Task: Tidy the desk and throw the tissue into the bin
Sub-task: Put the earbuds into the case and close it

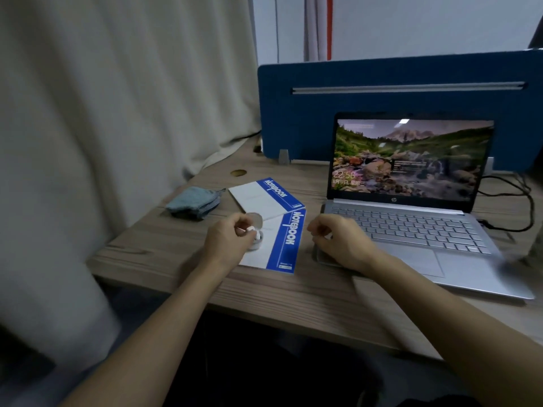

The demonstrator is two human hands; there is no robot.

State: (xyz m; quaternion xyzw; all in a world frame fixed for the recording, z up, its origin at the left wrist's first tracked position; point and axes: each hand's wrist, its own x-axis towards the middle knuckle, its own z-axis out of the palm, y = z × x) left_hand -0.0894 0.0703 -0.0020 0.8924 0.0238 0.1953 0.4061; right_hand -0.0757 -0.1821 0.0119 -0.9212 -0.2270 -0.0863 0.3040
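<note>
My left hand [227,243] pinches a small white earbud [249,229] just above a white earbud case [257,243] with its round lid [255,219] up. The case sits on the nearer of two blue-and-white notebooks [289,242]; the other notebook [264,198] lies behind it, partly overlapped. My right hand [340,240] hovers over the laptop's front left corner with its fingers curled around a small white object [327,236], which is mostly hidden. A folded blue-grey cloth [192,201] lies at the desk's left.
An open silver laptop [411,230] with a lit screen fills the right of the wooden desk [293,301]. A blue divider panel [382,104] stands behind it, and black cables [526,207] trail at the far right. A beige curtain [117,113] hangs along the left edge.
</note>
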